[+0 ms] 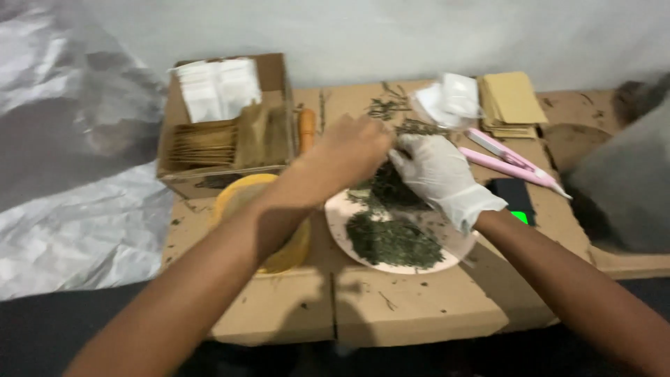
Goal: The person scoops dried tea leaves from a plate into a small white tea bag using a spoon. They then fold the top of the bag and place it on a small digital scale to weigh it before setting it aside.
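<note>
Bare left hand (352, 148) & gloved right hand (440, 174) both had fingers pinched on a small clear bag (399, 150) w/ dried green herb (392, 239) heaped on the pink plate (335, 213) just under them — looked light, crumbly, so prob best pinched loosely.

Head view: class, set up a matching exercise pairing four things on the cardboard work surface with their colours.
Things:
1. bowl
2. plate
3. glove on the right hand
4. dried leaves

Colours:
A. white
B. dark green
C. yellow
D. pale pink

Pairs: 1-C, 2-D, 3-A, 4-B
</note>
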